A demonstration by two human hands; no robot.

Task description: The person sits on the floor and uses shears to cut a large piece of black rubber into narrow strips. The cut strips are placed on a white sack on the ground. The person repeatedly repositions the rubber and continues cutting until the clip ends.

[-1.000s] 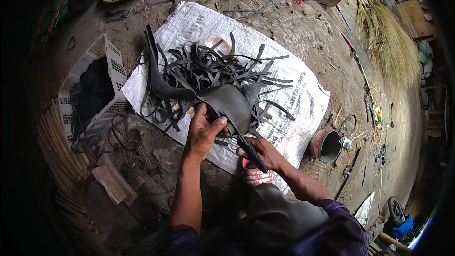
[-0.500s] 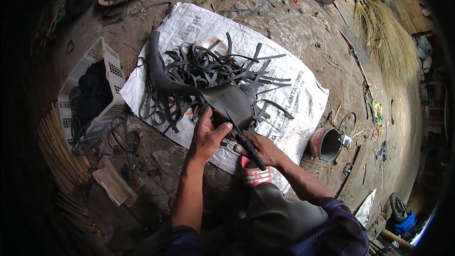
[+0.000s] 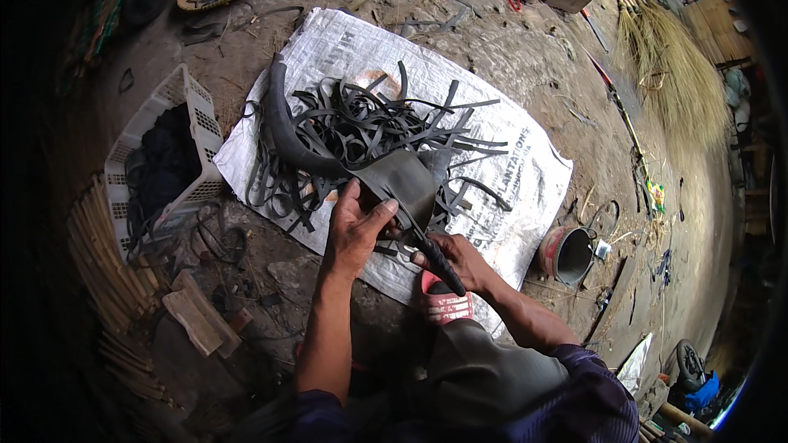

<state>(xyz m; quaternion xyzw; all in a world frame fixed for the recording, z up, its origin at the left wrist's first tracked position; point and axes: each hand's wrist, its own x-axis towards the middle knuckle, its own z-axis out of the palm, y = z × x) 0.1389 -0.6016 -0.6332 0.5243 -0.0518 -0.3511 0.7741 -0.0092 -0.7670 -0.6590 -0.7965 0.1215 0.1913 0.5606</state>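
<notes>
A wide black rubber sheet, which looks like a cut inner tube (image 3: 398, 184), curves away over the pile of strips. My left hand (image 3: 355, 230) is closed on its near edge, thumb on top. Against that edge stands a knife-like tool with a dark wrapped handle (image 3: 439, 261), slanting down toward my foot; its blade is mostly hidden by the rubber. My right hand (image 3: 461, 265) is bent behind and around this handle, thumb tip showing at its left side. What its fingers grip is hidden.
Black rubber strips (image 3: 353, 119) lie heaped on a white woven sack (image 3: 525, 156). At the left are a white plastic crate (image 3: 201, 119) and split bamboo (image 3: 107, 254). A bucket (image 3: 565, 253) stands right, and my sandalled foot (image 3: 447, 302) is below the handle.
The view has shifted slightly, so the surroundings appear a little lower and to the right. My left hand has slid slightly left; both hands keep nearly the same hold.
</notes>
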